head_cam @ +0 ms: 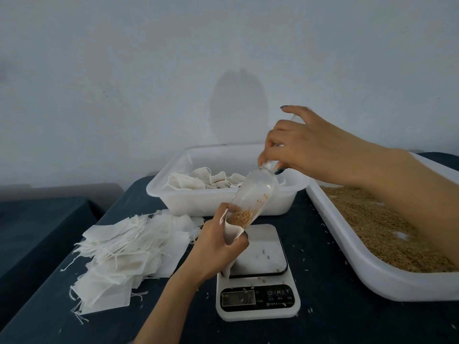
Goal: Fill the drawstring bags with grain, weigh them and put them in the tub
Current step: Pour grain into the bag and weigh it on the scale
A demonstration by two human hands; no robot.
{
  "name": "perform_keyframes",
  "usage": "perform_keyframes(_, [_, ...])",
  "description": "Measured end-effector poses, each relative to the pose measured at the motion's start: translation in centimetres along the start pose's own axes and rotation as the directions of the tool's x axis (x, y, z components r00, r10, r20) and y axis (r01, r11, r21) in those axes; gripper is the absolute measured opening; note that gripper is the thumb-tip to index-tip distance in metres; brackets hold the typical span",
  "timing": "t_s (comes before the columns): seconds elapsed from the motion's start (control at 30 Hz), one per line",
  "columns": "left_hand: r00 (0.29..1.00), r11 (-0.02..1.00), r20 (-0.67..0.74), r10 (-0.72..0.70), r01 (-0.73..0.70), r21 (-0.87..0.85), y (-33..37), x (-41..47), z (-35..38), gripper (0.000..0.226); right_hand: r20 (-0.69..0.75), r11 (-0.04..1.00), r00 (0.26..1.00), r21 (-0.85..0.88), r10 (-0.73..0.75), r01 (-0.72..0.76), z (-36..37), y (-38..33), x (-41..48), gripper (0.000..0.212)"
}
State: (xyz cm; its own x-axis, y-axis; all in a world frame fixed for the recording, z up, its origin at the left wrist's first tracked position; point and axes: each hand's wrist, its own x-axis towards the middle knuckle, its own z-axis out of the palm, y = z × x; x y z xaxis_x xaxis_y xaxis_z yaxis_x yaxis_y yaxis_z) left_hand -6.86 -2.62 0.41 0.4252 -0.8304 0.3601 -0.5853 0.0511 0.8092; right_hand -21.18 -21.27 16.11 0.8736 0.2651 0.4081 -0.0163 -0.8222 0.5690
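Just above the scale point(263, 254), my left hand point(218, 247) pinches a bag point(232, 234); my right hand point(305, 147) grips the tilted scoop point(255, 192), tub point(223, 202) behind.

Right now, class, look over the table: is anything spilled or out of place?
Loose grains lie scattered on the dark tablecloth between the kitchen scale and the grain tray, and a few sit on the scale's platform, outside any bag.
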Motion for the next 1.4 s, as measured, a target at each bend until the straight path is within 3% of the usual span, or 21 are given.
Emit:
perform_keyframes(0.2, [1.000, 0.999, 0.001, 0.012, -0.012, -0.036, -0.1, 0.0, -0.1, 0.029, 0.045, 0.994, 0.995, 0.060, 0.092, -0.095, 1.1, 0.2, -1.4, 0.028])
perform_keyframes(0.33, [1.000, 0.997, -0.012, -0.018, 0.017, -0.076, -0.1, 0.0, -0.1, 0.021, 0.231, 0.923, 0.944, 0.251, 0.236, -0.292, 2.6, 0.4, -3.4, 0.029])
perform_keyframes(0.4, [0.998, 0.996, -0.043, -0.035, 0.032, -0.079, -0.1, 0.2, -0.2, 0.017, 0.348, 0.774, 0.886, 0.451, 0.307, -0.445, 3.5, 0.3, -4.5, 0.026])
perform_keyframes(0.5, [0.996, 0.987, -0.085, -0.005, -0.008, -0.160, 0.0, 0.6, -0.4, 0.007, 0.462, 0.421, 0.785, 0.667, 0.414, -0.615, 4.4, 0.2, -6.5, 0.022])
perform_keyframes(0.6, [0.994, 0.971, -0.106, 0.007, -0.032, -0.237, 0.4, 0.9, -0.8, 0.013, 0.517, 0.209, 0.646, 0.667, 0.561, -0.715, 5.6, 0.9, -8.3, 0.020])
perform_keyframes(0.7, [0.991, 0.982, -0.130, 0.029, -0.052, -0.183, 1.0, 2.0, -1.2, 0.021, 0.609, 0.032, 0.436, 0.559, 0.662, -0.829, 7.0, 2.2, -9.9, 0.017])
perform_keyframes(0.77, [0.990, 0.980, -0.129, 0.058, -0.081, -0.180, 1.5, 2.9, -1.1, 0.028, 0.641, 0.075, 0.338, 0.402, 0.689, -0.913, 7.7, 2.9, -10.8, 0.024])
perform_keyframes(0.87, [0.989, 0.925, -0.128, 0.075, -0.117, -0.361, 2.1, 4.1, -0.5, 0.022, 0.700, 0.281, 0.263, 0.093, 0.664, -0.955, 8.2, 3.6, -12.2, 0.040])
perform_keyframes(0.97, [0.998, 0.848, -0.047, 0.030, -0.050, -0.528, 2.1, 4.8, 0.6, 0.023, 0.799, 0.496, 0.179, -0.166, 0.574, -0.853, 8.3, 2.9, -12.5, 0.040])
perform_keyframes(1.07, [0.992, 0.852, 0.126, 0.008, 0.059, -0.521, 0.7, 4.7, 1.5, 0.023, 0.861, 0.571, 0.109, -0.229, 0.496, -0.789, 8.1, 2.0, -12.0, 0.041])
perform_keyframes(1.13, [0.979, 0.815, 0.195, -0.057, 0.159, -0.557, -0.6, 4.1, 1.5, 0.013, 0.844, 0.573, 0.117, -0.248, 0.524, -0.781, 7.6, 1.8, -11.9, 0.041])
perform_keyframes(1.23, [0.979, 0.724, 0.160, -0.126, 0.201, -0.660, -1.8, 3.2, 0.4, 0.009, 0.687, 0.547, 0.260, -0.236, 0.679, -0.803, 6.3, 1.0, -10.9, 0.034])
perform_keyframes(1.33, [0.992, 0.740, 0.038, -0.117, 0.112, -0.663, -2.2, 3.1, -0.5, 0.018, 0.406, 0.522, 0.503, 0.070, 0.763, -0.850, 4.7, -1.6, -8.0, 0.036])
perform_keyframes(1.4, [0.992, 0.760, -0.041, -0.122, 0.066, -0.647, -2.3, 3.2, -0.9, 0.019, 0.252, 0.547, 0.643, 0.360, 0.723, -0.756, 3.7, -4.1, -5.7, 0.032])
